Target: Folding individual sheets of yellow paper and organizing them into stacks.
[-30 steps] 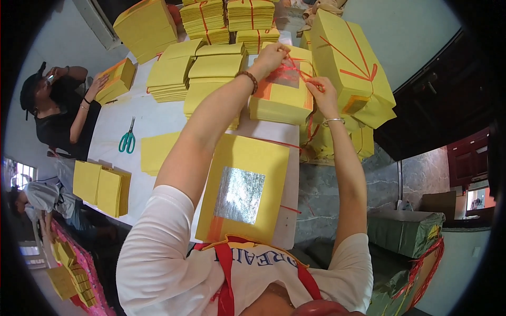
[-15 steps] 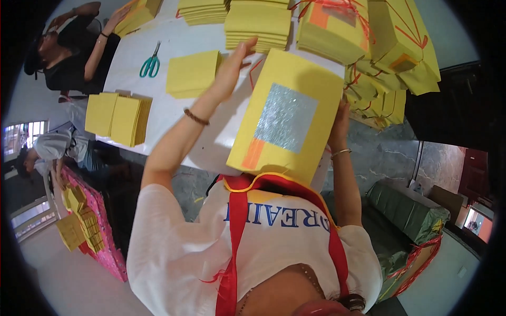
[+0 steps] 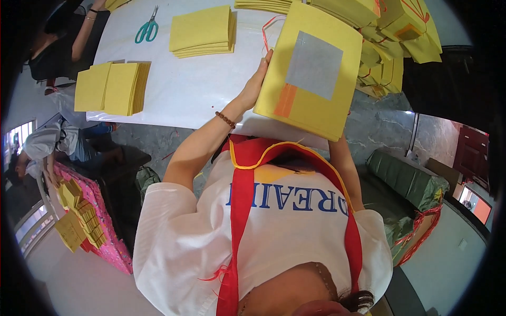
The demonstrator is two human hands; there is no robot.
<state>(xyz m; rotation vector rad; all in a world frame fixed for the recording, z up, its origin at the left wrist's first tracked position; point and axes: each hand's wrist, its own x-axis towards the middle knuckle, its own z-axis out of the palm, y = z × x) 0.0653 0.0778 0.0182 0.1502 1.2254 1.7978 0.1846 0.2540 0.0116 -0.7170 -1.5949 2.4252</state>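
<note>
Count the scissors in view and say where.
1: green-handled scissors lie on the white table, left of a small yellow stack. More could be hidden, perhaps behind the large yellow bundle beside your left hand.

The yellow bundle (image 3: 315, 66) hides the right hand (fingers included).

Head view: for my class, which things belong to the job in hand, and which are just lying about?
Apparently in the job:
yellow stack with a grey square, left hand against its side
red cord showing beside it

Apparently lying about:
green-handled scissors, untouched on the white table
green-wrapped bundle at right
</note>
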